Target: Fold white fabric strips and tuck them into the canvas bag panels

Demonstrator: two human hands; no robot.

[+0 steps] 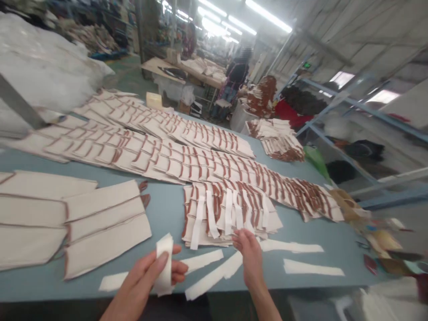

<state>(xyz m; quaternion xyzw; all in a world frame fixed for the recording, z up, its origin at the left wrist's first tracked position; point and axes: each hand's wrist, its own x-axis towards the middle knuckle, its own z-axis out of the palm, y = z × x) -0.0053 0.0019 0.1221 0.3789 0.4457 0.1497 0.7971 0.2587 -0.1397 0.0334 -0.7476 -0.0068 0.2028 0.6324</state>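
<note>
The left hand [142,272] holds white strips [164,277]; others lie between the hands [251,258].

The left hand [143,272] partly hides strips [203,261]. Panels [31,209] at the bench [163,207]'s left end are cut off; clutter [384,245] at its right is blurred.

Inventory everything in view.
Table: one, blue, foreground.
Panel rows: two, cream-brown, table back.
Panel pile: one, cream-brown, table centre.
Flat panels: several, cream, table left.
Strips: many, white, pile and table front.
Far stack: one, cream-brown, table's far right.
Plastic: uncountable, whitish, left.
Shelving: one, blue, right.
Clutter: several, mixed, lower right.
Person: at least one, dark clothing, background.
Lights: several, white, overhead.
Left hand: one, bare, front, holding strips.
Right hand: one, bare, near pile.
</note>
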